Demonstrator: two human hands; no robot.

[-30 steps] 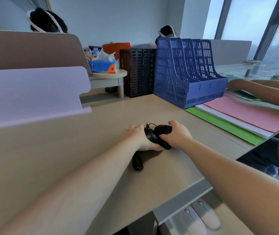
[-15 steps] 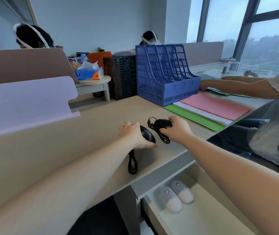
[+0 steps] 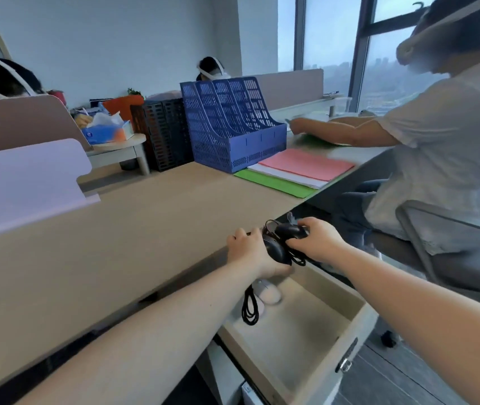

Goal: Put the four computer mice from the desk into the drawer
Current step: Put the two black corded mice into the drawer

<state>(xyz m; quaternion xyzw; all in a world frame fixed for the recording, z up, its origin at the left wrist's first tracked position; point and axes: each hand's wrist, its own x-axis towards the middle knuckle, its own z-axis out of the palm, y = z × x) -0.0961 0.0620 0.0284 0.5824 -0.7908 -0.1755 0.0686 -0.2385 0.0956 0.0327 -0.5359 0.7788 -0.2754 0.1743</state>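
Observation:
My left hand grips a black wired mouse, and its coiled black cable hangs down over the open drawer. My right hand holds a second black wired mouse just to the right, with its cable looped below the fingers. Both mice are in the air past the desk's front edge, above the back of the drawer. A white mouse lies on the drawer floor at the back, partly hidden by my left hand.
A blue file rack and a black one stand at the desk's far side, with pink, white and green folders beside them. A person sits on a chair close at the right. A tissue box rests on a small shelf.
Both hands have lifted the black mice off the desk and carried them forward past its edge, over the open drawer. My view has swung right and down, showing more of the drawer.

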